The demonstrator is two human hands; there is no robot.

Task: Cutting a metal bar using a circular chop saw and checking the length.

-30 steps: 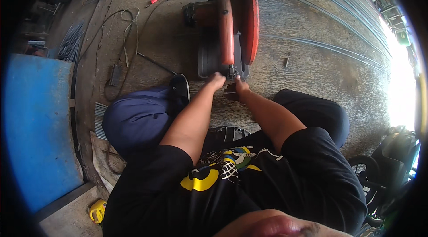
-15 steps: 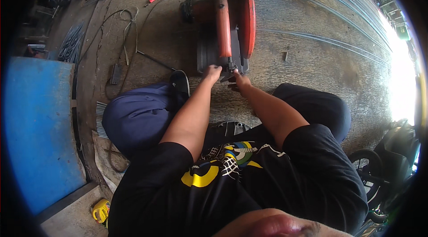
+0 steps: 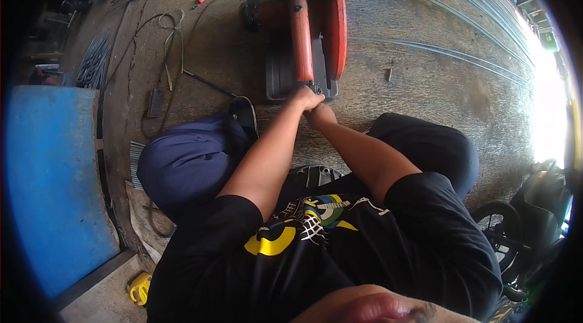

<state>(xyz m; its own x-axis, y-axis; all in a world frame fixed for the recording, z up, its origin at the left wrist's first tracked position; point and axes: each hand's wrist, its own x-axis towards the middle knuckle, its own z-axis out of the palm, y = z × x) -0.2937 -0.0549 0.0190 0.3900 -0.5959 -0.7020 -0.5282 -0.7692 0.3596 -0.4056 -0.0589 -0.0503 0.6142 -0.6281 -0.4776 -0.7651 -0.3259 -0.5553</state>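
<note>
Facing the red cut-off saw (image 3: pixel 300 50), presumably for easy reach, we hold left hand (image 3: pixel 307 99) and right hand (image 3: pixel 321 118) at its near end, their grip we cannot tell.

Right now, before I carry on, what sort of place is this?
Probably a small metalworking workshop: a red cut-off saw stands on a worn wooden surface, long thin rods, likely metal, lie across it, and what looks like a yellow tape measure is at lower left.
</note>
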